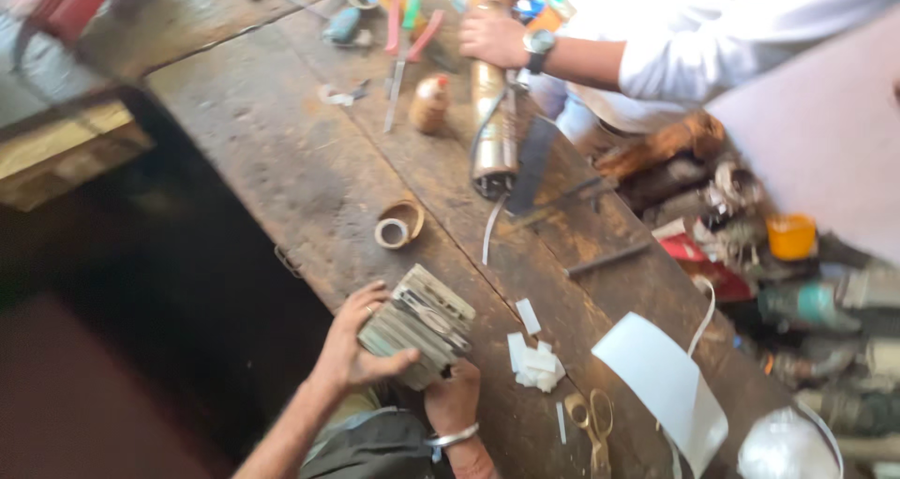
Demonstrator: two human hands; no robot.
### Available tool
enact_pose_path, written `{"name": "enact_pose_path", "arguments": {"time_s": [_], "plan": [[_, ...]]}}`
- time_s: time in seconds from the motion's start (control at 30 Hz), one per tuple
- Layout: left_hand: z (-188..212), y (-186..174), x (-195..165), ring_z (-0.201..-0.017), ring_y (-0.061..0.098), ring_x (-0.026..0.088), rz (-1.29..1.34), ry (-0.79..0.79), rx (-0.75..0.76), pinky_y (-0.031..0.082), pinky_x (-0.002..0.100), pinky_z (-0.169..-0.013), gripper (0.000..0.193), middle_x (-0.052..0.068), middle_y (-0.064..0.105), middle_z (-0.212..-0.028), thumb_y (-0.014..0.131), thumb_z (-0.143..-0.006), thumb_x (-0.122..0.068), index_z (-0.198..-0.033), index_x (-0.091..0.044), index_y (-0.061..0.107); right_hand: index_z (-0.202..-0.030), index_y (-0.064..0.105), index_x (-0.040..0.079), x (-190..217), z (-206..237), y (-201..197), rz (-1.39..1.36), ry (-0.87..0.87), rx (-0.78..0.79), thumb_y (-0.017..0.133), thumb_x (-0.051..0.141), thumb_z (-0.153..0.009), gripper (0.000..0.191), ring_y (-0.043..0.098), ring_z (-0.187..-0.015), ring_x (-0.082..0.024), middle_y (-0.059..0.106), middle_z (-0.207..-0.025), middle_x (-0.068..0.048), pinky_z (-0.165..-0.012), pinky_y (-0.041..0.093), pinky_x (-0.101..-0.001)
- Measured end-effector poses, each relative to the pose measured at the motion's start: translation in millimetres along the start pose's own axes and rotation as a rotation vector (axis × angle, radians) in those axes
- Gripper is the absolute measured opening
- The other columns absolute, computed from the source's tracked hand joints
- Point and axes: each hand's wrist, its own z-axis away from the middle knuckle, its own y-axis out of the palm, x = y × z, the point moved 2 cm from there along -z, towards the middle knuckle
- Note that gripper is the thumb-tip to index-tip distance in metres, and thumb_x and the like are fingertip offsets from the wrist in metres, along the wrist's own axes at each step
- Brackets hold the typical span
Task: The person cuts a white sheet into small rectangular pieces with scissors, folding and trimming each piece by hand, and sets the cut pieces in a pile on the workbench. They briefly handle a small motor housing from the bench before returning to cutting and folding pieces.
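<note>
My left hand (354, 346) grips the left side of a grey, layered metal block (420, 320) with slots across its top face. My right hand (454, 396), a metal bangle on its wrist, holds the block's near right corner from below. Both hands keep it at the near edge of a worn wooden bench (309, 170). Just right of the block lies a small heap of cut white paper strips (534, 361). A pair of scissors (592, 425) rests a little nearer, beside a curled white sheet (664, 381).
Across the bench a person in a white shirt holds a long metal cylinder (493, 123) with one hand (491, 37). Tape rolls (399, 224), a brown bottle (429, 104) and hand tools (401, 29) lie around it. Cluttered parts and an orange cup (792, 236) fill the right side.
</note>
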Motion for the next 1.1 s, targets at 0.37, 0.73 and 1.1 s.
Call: {"name": "enact_pose_path", "arguments": {"time_s": [0.37, 0.73, 1.1], "plan": [[1, 6, -2, -0.113, 0.066, 0.023, 0.257, -0.101, 0.026, 0.051, 0.037, -0.100, 0.067, 0.015, 0.070, -0.120, 0.087, -0.074, -0.048, -0.116, 0.002, 0.071, -0.109, 0.072, 0.005, -13, -11, -7, -0.035, -0.270, -0.027, 0.068, 0.000, -0.077, 0.032, 0.075, -0.097, -0.034, 0.074, -0.104, -0.016, -0.083, 0.060, -0.0386], [6, 6, 8, -0.117, 0.067, 0.025, 0.113, -0.033, 0.037, 0.051, 0.038, -0.102, 0.066, 0.016, 0.073, -0.120, 0.084, -0.075, -0.052, -0.111, 0.002, 0.074, -0.116, 0.069, 0.003, -9, -17, -12, -0.054, -0.492, -0.015, 0.062, -0.003, -0.075, 0.041, 0.067, -0.111, -0.043, 0.069, -0.117, -0.020, -0.095, 0.056, -0.0446], [7, 7, 11, -0.113, 0.067, 0.025, 0.148, -0.098, 0.030, 0.052, 0.037, -0.098, 0.074, 0.016, 0.070, -0.123, 0.084, -0.074, -0.054, -0.118, 0.003, 0.070, -0.116, 0.069, -0.001, -13, 9, 5, -0.399, -0.176, 0.068, 0.057, -0.004, -0.092, 0.027, 0.071, -0.106, -0.031, 0.071, -0.113, -0.018, -0.090, 0.054, -0.0343]]}}
